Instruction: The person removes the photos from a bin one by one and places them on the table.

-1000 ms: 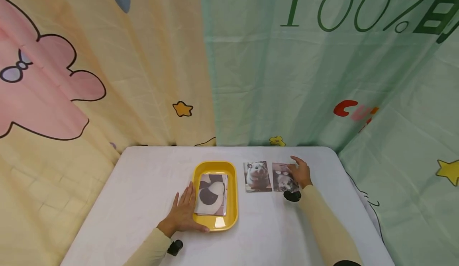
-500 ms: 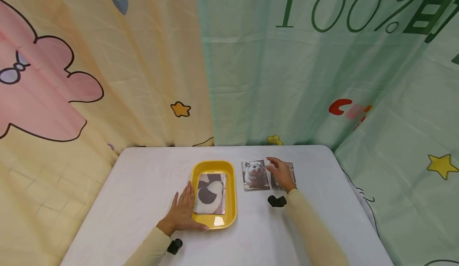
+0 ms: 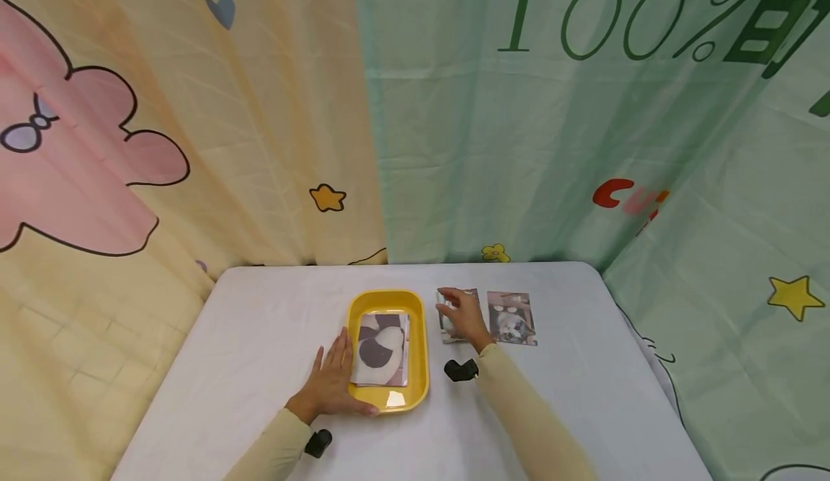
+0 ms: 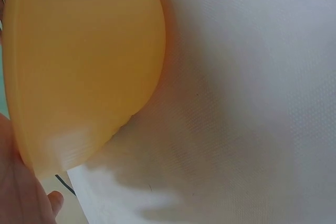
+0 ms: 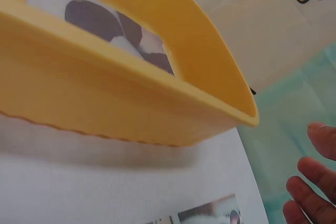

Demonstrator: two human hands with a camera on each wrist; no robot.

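Note:
My left hand [image 3: 328,386] rests along the near-left side of a yellow tray [image 3: 421,366], fingers extended up its rim and the thumb at its front edge. Inside the tray lies a small stack of picture cards [image 3: 381,355], the top one showing dark and pale patches. Over a hamster picture card [image 3: 448,333] to the tray's right is my right hand [image 3: 465,317], its fingers loosely bent and covering most of that card. Just right of it lies another animal picture card [image 3: 512,319]. In the right wrist view, the fingers [image 5: 313,198] show nothing between them.
Everything stands on a white-covered table [image 3: 259,330]. Printed curtains [image 3: 454,142] hang behind its far edge and at both sides. A black wrist camera [image 3: 462,371] hangs under the right wrist, and another [image 3: 318,443] sits under the left.
My right hand has moved left from the right-hand card to above the hamster card, uncovering the right-hand card. The left hand and the tray have stayed in place.

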